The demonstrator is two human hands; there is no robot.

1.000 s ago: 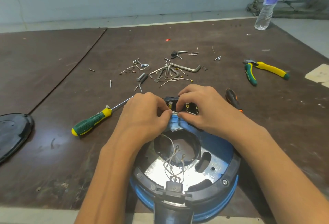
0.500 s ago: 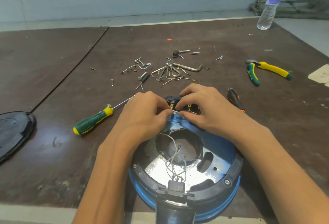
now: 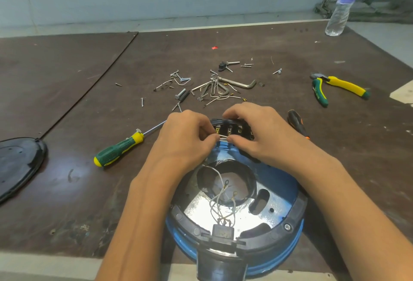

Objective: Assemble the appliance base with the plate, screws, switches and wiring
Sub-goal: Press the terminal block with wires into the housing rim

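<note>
A round blue appliance base (image 3: 279,182) with a black rim and a shiny metal plate (image 3: 201,209) inside lies upturned at the table's near edge. White wires (image 3: 220,204) run from a black connector (image 3: 222,231) at its near side. At the far rim sits a black switch block (image 3: 234,127) with brass terminals. My left hand (image 3: 185,137) pinches a thin white wire (image 3: 223,139) right at the block's left terminal. My right hand (image 3: 257,133) grips the switch block, its thumb against the same wire.
A green-and-yellow screwdriver (image 3: 118,150) lies left of the base. Loose screws, hex keys and wire bits (image 3: 212,86) are scattered beyond the hands. Pliers (image 3: 330,87) lie at the right, an orange-black tool handle (image 3: 297,124) beside my right wrist, a black cover (image 3: 17,164) far left, a water bottle (image 3: 342,5) back right.
Both hands stay at the switch block with small finger shifts; the wire end has come in closer to the left terminal. The base has not moved.
</note>
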